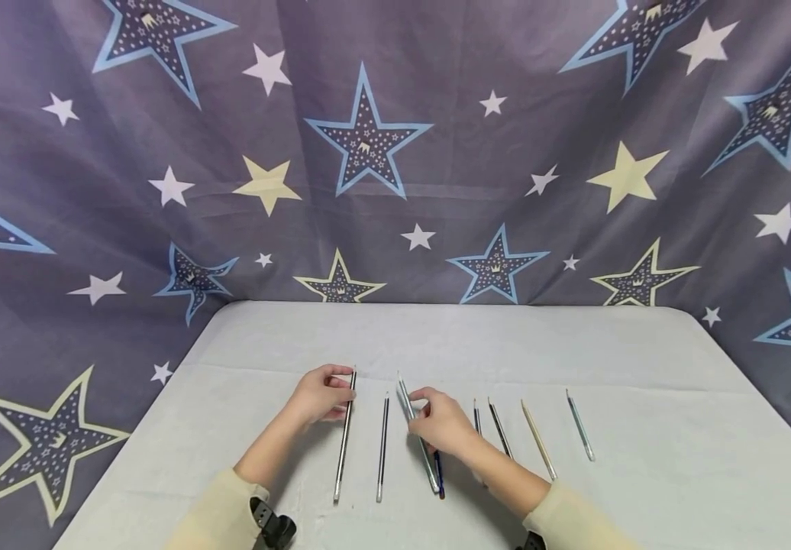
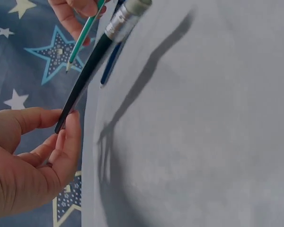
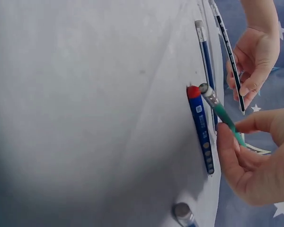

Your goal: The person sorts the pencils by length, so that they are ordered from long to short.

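Between thumb and fingertips, my left hand (image 1: 320, 395) pinches a black pencil (image 1: 345, 443) near its point. In the left wrist view its eraser end (image 2: 125, 19) tilts up over its shadow on the cloth. My right hand (image 1: 442, 422) pinches a green pencil (image 1: 426, 460), whose silver ferrule shows in the right wrist view. Between the two hands lies a dark blue pencil (image 1: 383, 451) with a white eraser. Beneath the green pencil is a blue stick with a red end (image 3: 200, 125), partly hidden in the head view.
Right of my right hand lie two dark pencils (image 1: 500, 428), partly covered by the forearm, then a gold pencil (image 1: 538, 439) and a teal pencil (image 1: 579, 425). A white cloth (image 1: 265, 336) covers the table. Behind it hangs a grey curtain (image 1: 395, 221) with stars.
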Motion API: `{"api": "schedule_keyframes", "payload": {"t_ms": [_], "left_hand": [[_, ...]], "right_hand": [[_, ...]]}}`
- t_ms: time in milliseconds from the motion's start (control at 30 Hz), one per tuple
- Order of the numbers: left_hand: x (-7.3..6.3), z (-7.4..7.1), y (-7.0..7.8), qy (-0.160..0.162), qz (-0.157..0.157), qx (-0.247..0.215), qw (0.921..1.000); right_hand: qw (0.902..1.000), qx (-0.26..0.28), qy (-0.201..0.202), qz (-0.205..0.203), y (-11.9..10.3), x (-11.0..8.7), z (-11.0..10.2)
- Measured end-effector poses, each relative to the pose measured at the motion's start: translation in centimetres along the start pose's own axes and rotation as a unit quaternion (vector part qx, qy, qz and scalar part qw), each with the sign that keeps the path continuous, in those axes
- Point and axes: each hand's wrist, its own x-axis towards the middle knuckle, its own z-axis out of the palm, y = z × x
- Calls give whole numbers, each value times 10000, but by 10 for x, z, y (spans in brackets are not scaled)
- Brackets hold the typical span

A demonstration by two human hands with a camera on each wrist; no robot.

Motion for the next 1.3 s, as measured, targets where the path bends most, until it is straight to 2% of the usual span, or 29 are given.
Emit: {"api": "schedule_keyframes", "payload": {"t_ms": [133, 300, 467, 733, 967, 1300], "left_hand": [[0, 6, 6, -43, 88, -261, 9996], [1, 15, 13, -131, 165, -438, 9988], [3, 26, 20, -238, 272, -597, 9976], [2, 40, 30, -302, 408, -888, 9948], [10, 55, 32, -386, 434, -1098, 9923], [13, 72, 41, -412, 609, -997, 9923]], "right_hand": [[9981, 569, 66, 224, -1, 0, -3], [9890, 1424, 54, 384, -5, -1, -7], [9838, 1765, 72, 322, -5, 1, -13], [9808, 1888, 247, 411, 1, 1, -30], [9817, 1783, 395, 543, 9, -3, -46], [9836, 1696, 298, 527, 13, -13, -61]]}}
